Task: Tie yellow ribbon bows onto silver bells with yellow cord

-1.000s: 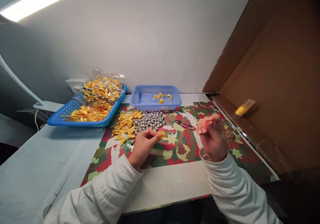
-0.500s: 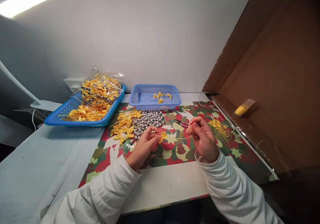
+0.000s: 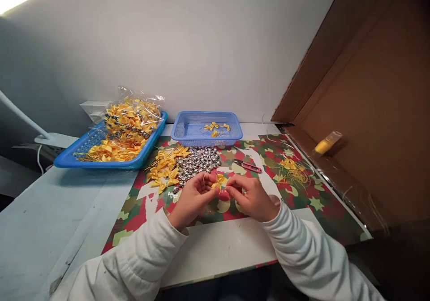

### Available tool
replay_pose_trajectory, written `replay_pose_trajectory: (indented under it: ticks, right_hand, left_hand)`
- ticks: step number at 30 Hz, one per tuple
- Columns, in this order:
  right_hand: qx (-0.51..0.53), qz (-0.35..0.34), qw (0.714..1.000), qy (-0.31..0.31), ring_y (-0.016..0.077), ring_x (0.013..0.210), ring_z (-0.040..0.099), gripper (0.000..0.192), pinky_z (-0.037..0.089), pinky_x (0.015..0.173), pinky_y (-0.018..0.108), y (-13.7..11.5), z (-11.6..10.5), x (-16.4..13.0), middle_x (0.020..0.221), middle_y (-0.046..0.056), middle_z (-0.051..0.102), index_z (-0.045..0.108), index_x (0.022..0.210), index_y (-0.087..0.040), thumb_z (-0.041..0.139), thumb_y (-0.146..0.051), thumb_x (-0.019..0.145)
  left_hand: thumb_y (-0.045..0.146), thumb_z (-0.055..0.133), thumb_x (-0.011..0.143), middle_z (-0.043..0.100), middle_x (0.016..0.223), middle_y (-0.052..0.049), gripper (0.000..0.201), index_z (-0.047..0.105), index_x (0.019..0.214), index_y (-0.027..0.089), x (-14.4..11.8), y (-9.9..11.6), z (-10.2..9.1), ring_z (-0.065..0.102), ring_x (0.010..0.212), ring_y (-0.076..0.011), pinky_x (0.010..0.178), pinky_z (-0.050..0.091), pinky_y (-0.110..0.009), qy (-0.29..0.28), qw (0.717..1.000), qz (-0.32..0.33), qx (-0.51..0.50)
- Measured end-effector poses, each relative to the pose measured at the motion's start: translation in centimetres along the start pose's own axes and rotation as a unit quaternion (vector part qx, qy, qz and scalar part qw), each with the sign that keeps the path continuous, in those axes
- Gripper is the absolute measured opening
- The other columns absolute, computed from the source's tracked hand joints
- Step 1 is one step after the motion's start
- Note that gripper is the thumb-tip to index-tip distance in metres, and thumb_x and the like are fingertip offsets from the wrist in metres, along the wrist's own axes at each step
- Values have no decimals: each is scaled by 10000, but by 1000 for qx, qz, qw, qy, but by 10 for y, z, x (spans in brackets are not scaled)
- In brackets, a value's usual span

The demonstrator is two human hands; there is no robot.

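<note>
Between my hands is a small yellow ribbon bow (image 3: 219, 181). My left hand (image 3: 197, 198) pinches it at its left side, thumb against fingertips. My right hand (image 3: 250, 196) is closed in a pinch at the bow's right edge; whether it grips the bow itself or its thin yellow cord is too small to tell. Just beyond my left hand lies a heap of silver bells (image 3: 199, 163), with a pile of yellow bows (image 3: 165, 169) to its left. Pink-handled thread snips (image 3: 248, 166) lie on the patterned sheet (image 3: 242, 204) beyond my right hand.
A blue basket (image 3: 101, 163) at left holds many bows and a clear bag. A smaller blue basket (image 3: 206, 142) at the back holds several bows. Yellow thread scraps (image 3: 293, 175) lie right, near a cardboard wall (image 3: 363, 113) and a yellow-filled tube (image 3: 328, 143).
My right hand has come down and left, from pulling the cord out to the right, to meet the bow by my left hand. The snips now show fully. The view has shifted slightly.
</note>
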State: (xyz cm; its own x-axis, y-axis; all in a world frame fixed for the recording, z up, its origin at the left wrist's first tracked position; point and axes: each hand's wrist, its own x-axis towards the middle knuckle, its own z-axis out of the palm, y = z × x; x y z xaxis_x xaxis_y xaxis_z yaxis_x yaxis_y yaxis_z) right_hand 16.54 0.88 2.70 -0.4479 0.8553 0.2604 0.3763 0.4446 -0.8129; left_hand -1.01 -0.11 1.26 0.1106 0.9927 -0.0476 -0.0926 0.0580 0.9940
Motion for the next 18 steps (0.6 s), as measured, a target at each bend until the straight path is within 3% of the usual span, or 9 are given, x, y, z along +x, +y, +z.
replay_pose_trajectory:
  ticks: [6,18]
  right_hand:
    - [-56,-9,998,11,102,517,448,154,340,519,226,4,3,0,600,-20,535,561,731,-183,482,-197,862]
    - [-55,-9,998,12,99,494,411,150,315,496,223,6,3,-1,567,-33,494,533,700,-189,477,-164,837]
  left_hand:
    - [252,732,636,573,745,6,221,567,757,168,0,-3,-1,536,653,-107,595,457,-213,4,1000,13,14]
    - [275,740,605,559,750,-2,247,553,726,168,-1,0,0,525,668,-118,604,461,-223,11,1000,14,14]
